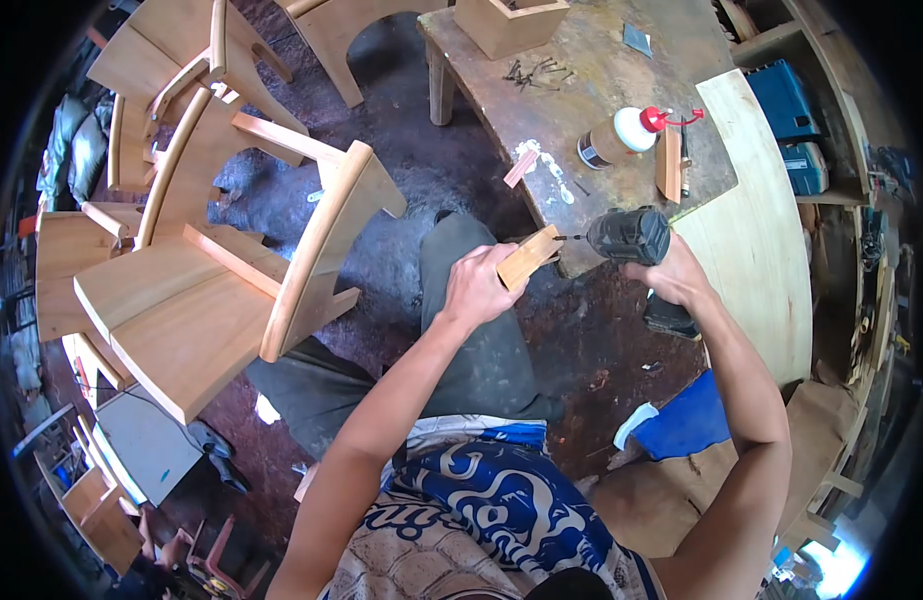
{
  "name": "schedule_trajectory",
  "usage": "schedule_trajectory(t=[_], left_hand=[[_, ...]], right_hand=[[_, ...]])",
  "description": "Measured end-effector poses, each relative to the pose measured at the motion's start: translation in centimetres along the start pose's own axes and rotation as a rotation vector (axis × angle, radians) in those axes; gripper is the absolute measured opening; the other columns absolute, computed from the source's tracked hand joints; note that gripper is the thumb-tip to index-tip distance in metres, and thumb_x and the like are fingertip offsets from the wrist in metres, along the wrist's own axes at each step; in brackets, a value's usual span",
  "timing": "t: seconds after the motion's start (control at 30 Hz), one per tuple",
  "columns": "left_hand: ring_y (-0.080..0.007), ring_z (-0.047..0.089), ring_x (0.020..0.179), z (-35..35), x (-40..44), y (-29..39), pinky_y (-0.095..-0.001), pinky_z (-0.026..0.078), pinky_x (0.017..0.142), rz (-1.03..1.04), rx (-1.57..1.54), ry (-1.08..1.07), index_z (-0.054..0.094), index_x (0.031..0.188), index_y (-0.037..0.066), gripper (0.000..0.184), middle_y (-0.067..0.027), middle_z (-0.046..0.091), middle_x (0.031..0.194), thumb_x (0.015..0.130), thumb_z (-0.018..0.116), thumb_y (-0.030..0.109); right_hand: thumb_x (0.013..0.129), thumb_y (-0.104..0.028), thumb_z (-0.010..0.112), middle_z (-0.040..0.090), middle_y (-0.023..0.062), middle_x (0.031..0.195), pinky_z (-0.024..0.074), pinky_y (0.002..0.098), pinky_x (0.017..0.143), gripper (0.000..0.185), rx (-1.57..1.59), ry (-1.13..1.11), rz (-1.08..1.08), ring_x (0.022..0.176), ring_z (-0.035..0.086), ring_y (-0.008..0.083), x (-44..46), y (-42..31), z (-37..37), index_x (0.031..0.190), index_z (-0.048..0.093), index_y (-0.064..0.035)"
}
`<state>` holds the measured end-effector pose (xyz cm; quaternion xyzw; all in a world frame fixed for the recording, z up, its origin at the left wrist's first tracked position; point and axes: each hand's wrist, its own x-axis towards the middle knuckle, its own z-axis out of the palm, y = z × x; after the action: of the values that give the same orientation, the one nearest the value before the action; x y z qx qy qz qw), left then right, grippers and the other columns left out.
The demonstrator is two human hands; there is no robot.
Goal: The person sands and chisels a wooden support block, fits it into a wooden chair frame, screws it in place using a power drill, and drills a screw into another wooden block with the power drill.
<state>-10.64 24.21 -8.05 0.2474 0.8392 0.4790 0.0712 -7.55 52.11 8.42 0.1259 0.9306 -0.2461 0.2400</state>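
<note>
My left hand (478, 285) is closed around a small wooden block (527, 258), held above my knee near the corner of the workbench (541, 110). A black cordless drill (629, 236) is gripped in my right hand (673, 272). Its bit points left and reaches the end of the block; whether it has entered the wood I cannot tell. On the bench beside the drill stand a glue bottle (617, 138) with a red cap and a narrow wood strip (668, 166). Another short wood piece (521, 168) lies by a white glue smear.
Wooden chairs (196, 330) crowd the left side. Loose screws (534, 74) and a wooden box (509, 25) are at the bench's far end. A pale curved board (766, 240) leans along the right, near shelves with blue tool cases (781, 100). A blue cloth (686, 418) lies low right.
</note>
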Motion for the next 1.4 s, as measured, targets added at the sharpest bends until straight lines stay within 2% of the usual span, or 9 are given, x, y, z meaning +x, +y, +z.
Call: schedule_trajectory(t=[0.3,0.33,0.53,0.73,0.97,1.07,1.13,1.23,1.4], left_hand=[[-0.0352,0.072,0.092,-0.3,0.0,0.6,-0.0432,0.059,0.084,-0.005,-0.010,0.026,0.070,0.114,0.009,0.046,-0.0154,0.075,0.101,0.073,0.085,0.023],[-0.0352,0.072,0.093,-0.4,-0.1,0.7,-0.0434,0.058,0.084,-0.019,-0.005,0.028,0.070,0.114,0.009,0.046,-0.0152,0.075,0.101,0.074,0.085,0.024],[-0.0353,0.072,0.093,-0.4,-0.2,0.9,-0.0438,0.058,0.084,-0.049,0.008,0.030,0.070,0.114,0.010,0.045,-0.0151,0.075,0.099,0.074,0.085,0.024],[-0.0351,0.072,0.092,-0.3,0.0,0.8,-0.0434,0.058,0.084,-0.049,0.005,0.002,0.070,0.114,0.010,0.045,-0.0149,0.075,0.099,0.074,0.085,0.025],[-0.0347,0.072,0.091,-0.3,0.1,0.5,-0.0437,0.058,0.083,-0.026,0.004,0.010,0.070,0.114,0.009,0.046,-0.0149,0.075,0.099,0.074,0.085,0.025],[-0.0345,0.072,0.091,-0.3,0.1,0.5,-0.0438,0.058,0.083,-0.033,0.014,-0.007,0.070,0.114,0.010,0.045,-0.0149,0.075,0.099,0.074,0.085,0.025],[-0.0347,0.072,0.092,-0.4,0.1,0.6,-0.0438,0.058,0.083,-0.041,0.008,-0.017,0.070,0.114,0.009,0.045,-0.0149,0.075,0.098,0.074,0.084,0.025],[-0.0348,0.072,0.092,-0.4,0.1,0.5,-0.0439,0.058,0.083,-0.033,0.003,-0.014,0.070,0.114,0.009,0.045,-0.0149,0.075,0.098,0.074,0.084,0.025],[-0.0347,0.072,0.092,-0.4,0.1,0.5,-0.0437,0.058,0.084,-0.035,0.007,-0.008,0.070,0.114,0.009,0.045,-0.0149,0.075,0.099,0.074,0.084,0.025]], right_hand=[[0.075,-0.025,0.076,0.071,0.0161,0.121,0.0514,0.0434,0.099,0.051,-0.034,-0.023,0.043,0.113,0.065,0.0361,-1.5,-1.0,-1.6,0.123,0.068,-0.0107],[0.073,-0.022,0.078,0.071,0.0160,0.120,0.0516,0.0425,0.098,0.054,-0.015,-0.009,-0.113,0.112,0.066,0.0345,-1.1,-0.5,-1.6,0.124,0.068,-0.0098],[0.068,-0.008,0.072,0.072,0.0169,0.114,0.0523,0.0395,0.096,0.056,0.098,-0.015,-0.187,0.106,0.068,0.0327,-0.8,1.0,-1.4,0.124,0.066,-0.0083],[0.068,-0.006,0.070,0.073,0.0170,0.109,0.0539,0.0402,0.093,0.054,0.054,-0.008,-0.024,0.103,0.069,0.0341,-0.7,1.7,-1.1,0.121,0.065,-0.0075],[0.068,-0.007,0.070,0.073,0.0180,0.109,0.0536,0.0409,0.094,0.052,-0.014,0.016,-0.132,0.105,0.068,0.0357,-0.2,2.1,-1.0,0.120,0.066,-0.0083],[0.066,-0.005,0.071,0.071,0.0149,0.107,0.0534,0.0409,0.092,0.052,0.019,-0.012,-0.140,0.099,0.067,0.0307,-0.4,2.0,-1.0,0.117,0.064,-0.0052],[0.068,-0.012,0.072,0.072,0.0186,0.110,0.0538,0.0421,0.093,0.051,-0.052,-0.010,-0.026,0.105,0.068,0.0366,-0.3,1.6,-1.2,0.119,0.066,-0.0091],[0.068,-0.013,0.072,0.072,0.0194,0.109,0.0541,0.0436,0.092,0.051,0.034,-0.001,-0.061,0.105,0.068,0.0383,0.0,1.9,-1.2,0.118,0.066,-0.0082],[0.068,-0.012,0.071,0.072,0.0210,0.110,0.0543,0.0448,0.092,0.049,-0.074,0.003,-0.093,0.107,0.067,0.0400,0.8,1.3,-1.6,0.117,0.065,-0.0067]])
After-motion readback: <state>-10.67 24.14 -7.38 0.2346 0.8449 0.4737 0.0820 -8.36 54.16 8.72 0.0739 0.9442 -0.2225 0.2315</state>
